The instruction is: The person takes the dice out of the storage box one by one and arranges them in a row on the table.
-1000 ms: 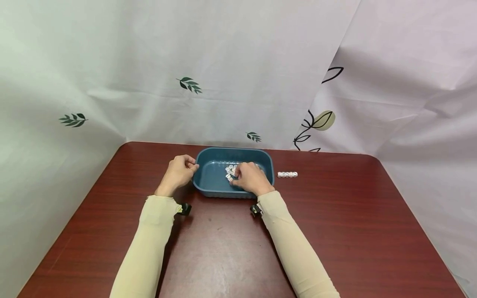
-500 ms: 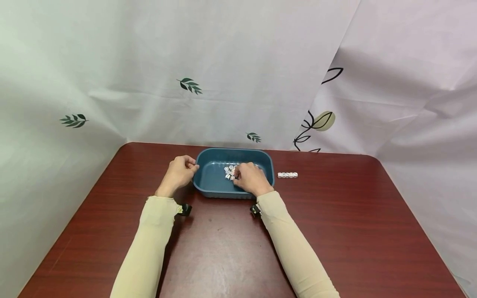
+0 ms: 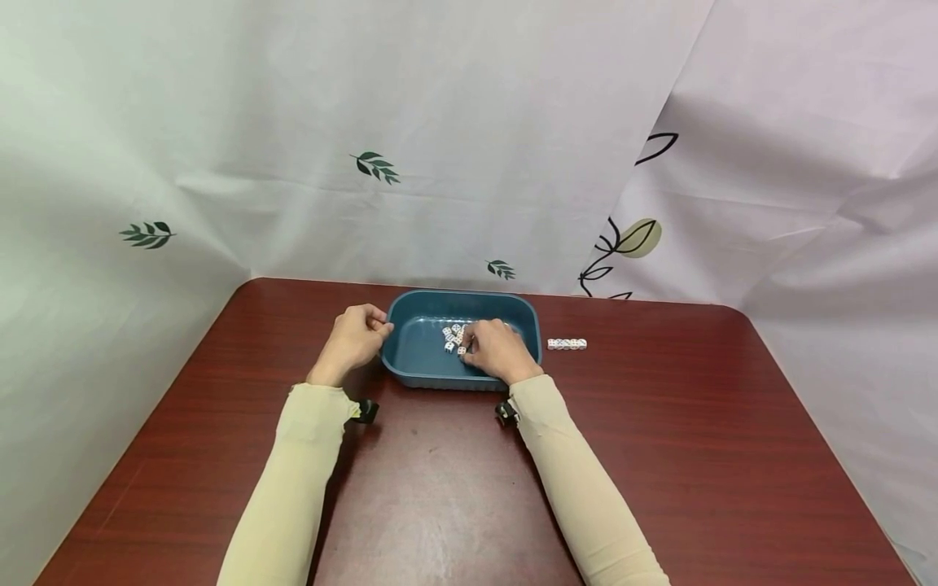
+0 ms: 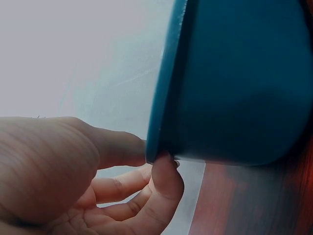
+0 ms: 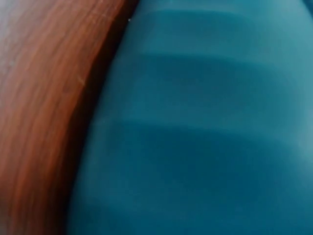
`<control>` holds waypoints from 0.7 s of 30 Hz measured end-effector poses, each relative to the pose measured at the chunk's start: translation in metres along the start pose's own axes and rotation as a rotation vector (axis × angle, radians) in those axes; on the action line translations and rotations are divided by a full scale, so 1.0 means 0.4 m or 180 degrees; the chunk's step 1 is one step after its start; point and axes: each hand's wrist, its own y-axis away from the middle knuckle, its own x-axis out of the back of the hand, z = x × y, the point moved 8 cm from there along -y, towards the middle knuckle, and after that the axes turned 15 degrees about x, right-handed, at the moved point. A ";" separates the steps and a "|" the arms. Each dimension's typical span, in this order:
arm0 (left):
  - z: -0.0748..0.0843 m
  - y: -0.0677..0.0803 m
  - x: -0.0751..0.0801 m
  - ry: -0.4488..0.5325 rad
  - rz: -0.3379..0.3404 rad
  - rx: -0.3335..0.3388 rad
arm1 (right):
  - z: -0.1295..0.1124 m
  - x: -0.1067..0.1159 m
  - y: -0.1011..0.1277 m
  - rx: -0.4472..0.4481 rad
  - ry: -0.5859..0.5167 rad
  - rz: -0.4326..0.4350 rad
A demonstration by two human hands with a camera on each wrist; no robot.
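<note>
left hand [image 3: 355, 337] pinches tub [image 3: 410, 370] rim | right hand [image 3: 497, 351] grip unclear, among dice [image 3: 452, 337] | dice row [image 3: 567, 343] beside tub

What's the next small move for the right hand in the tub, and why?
Probably lift one die clear and carry it right to the row of dice on the table. The right hand is down in the blue tub with its fingertips at the loose dice; its grip is hidden. The left hand pinches the tub's rim, steadying it.
</note>
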 end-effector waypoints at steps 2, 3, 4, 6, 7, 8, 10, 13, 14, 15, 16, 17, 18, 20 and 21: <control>0.000 0.000 -0.001 -0.0002 0.0001 0.0005 | 0.001 0.001 0.001 0.0013 -0.0019 0.0005; 0.000 0.001 -0.001 -0.0003 -0.0001 0.0009 | 0.001 0.002 0.003 0.0020 -0.0033 0.0006; 0.000 0.001 -0.002 -0.0004 -0.0004 0.0012 | 0.002 0.003 0.005 0.0021 -0.0054 0.0004; 0.000 0.003 -0.003 -0.0003 -0.0017 0.0013 | 0.004 0.006 0.009 0.0022 -0.0094 -0.0014; 0.001 0.003 -0.004 -0.0003 -0.0024 0.0012 | 0.005 0.007 0.011 0.0027 -0.0118 -0.0021; 0.001 0.004 -0.004 -0.0002 -0.0029 0.0011 | 0.006 0.009 0.013 0.0039 -0.0137 -0.0030; 0.002 0.005 -0.004 0.0001 -0.0035 0.0009 | 0.007 0.013 0.017 0.0068 -0.0150 -0.0056; 0.003 0.005 -0.003 0.0004 -0.0029 0.0002 | 0.010 0.025 0.020 0.0103 -0.0149 -0.0048; 0.002 0.004 -0.002 0.0007 -0.0026 0.0003 | 0.011 0.030 0.021 0.0113 -0.0154 -0.0043; 0.002 0.004 -0.001 0.0008 -0.0022 0.0001 | 0.011 0.035 0.021 0.0126 -0.0160 -0.0036; 0.002 0.003 -0.001 0.0008 -0.0018 -0.0002 | 0.012 0.039 0.022 0.0138 -0.0179 -0.0022; 0.002 0.003 0.000 0.0008 -0.0015 -0.0006 | 0.012 0.044 0.023 0.0151 -0.0199 -0.0016; 0.002 0.002 0.000 0.0011 -0.0016 -0.0007 | 0.012 0.047 0.024 0.0172 -0.0219 -0.0015; 0.001 0.001 0.000 0.0009 -0.0019 -0.0011 | 0.012 0.051 0.026 0.0215 -0.0247 -0.0024; 0.000 0.001 0.000 0.0008 -0.0020 -0.0012 | 0.012 0.053 0.027 0.0234 -0.0254 -0.0024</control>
